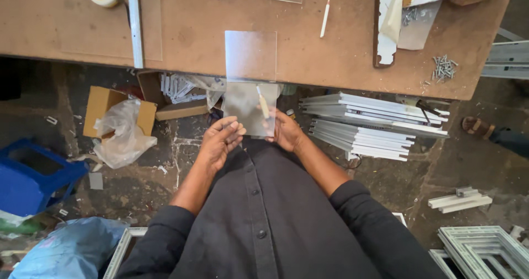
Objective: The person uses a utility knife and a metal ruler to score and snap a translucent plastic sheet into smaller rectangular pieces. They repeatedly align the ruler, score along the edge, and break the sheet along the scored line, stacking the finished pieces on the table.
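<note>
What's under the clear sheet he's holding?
The clear sheet half rests on the table, whose brown top shows through. Its near half overhangs floor clutter, seen hazily. The right hand sits partly behind it with a small tool; left hand grips the edge.

Clear rectangular glass pane [250, 83], flat, its far half on the brown workbench, near half overhanging toward six o'clock; a slim white-handled tool [263, 102] lies across it.
</note>
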`<state>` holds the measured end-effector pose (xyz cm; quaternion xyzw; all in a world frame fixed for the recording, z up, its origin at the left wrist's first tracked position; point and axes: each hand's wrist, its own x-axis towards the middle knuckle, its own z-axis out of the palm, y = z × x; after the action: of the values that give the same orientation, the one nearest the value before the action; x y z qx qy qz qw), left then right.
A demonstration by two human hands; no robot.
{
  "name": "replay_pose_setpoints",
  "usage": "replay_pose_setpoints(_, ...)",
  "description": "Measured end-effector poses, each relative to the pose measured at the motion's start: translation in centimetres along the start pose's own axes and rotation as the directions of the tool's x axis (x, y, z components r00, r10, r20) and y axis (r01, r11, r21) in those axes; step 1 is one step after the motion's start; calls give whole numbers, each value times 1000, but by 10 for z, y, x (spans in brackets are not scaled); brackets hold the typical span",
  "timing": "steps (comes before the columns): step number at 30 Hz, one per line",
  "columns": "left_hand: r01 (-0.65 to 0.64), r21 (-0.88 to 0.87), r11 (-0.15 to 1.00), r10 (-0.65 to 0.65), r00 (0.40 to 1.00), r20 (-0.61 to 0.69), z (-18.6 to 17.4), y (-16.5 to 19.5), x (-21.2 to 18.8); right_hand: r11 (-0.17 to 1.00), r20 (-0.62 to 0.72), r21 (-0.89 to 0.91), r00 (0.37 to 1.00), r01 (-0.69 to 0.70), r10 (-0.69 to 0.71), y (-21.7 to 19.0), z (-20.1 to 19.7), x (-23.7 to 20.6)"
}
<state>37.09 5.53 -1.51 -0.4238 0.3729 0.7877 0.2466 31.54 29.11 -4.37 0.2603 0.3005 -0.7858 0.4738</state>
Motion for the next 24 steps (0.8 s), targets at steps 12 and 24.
replay_pose_setpoints(12,-72,1,997,72,997,-7,14,21,0,973,-446,-226,892,-38,-68,13,-42,-33)
replay_pose_setpoints(24,-263,66,963,265,964,-29,75,60,80,921,-439,-388,888,-45,-141,-21,-92,-124)
